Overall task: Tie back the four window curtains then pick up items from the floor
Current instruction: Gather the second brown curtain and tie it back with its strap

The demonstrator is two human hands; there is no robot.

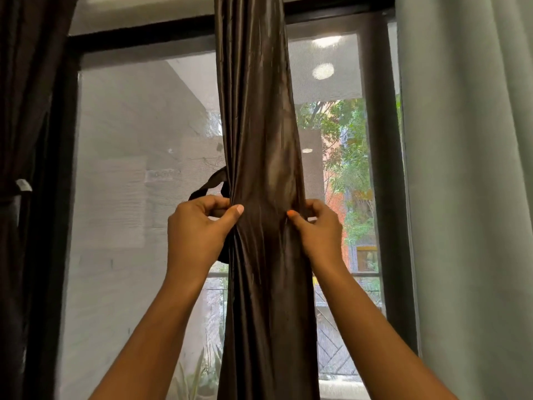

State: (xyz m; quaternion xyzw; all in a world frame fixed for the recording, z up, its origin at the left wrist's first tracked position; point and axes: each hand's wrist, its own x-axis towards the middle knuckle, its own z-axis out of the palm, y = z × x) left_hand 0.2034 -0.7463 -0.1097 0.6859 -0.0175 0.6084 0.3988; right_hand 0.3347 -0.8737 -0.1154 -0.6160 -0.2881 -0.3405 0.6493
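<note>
A glossy dark brown curtain (261,134) hangs bunched into a narrow column in the middle of the window. My left hand (199,229) grips its left side at mid height, fingers curled behind the fabric and thumb pressed on the front. My right hand (317,226) grips the right side at the same height, thumb on the front. A dark tie-back strap (209,184) loops out from behind the curtain just above my left hand; its far end is hidden behind the fabric. I cannot tell whether either hand also holds the strap.
Another dark brown curtain (26,111) hangs at the far left with a small white tag (24,184). A pale grey-green curtain (467,183) covers the right side. A black window frame (57,197) and mesh screen (138,168) lie behind. The floor is out of view.
</note>
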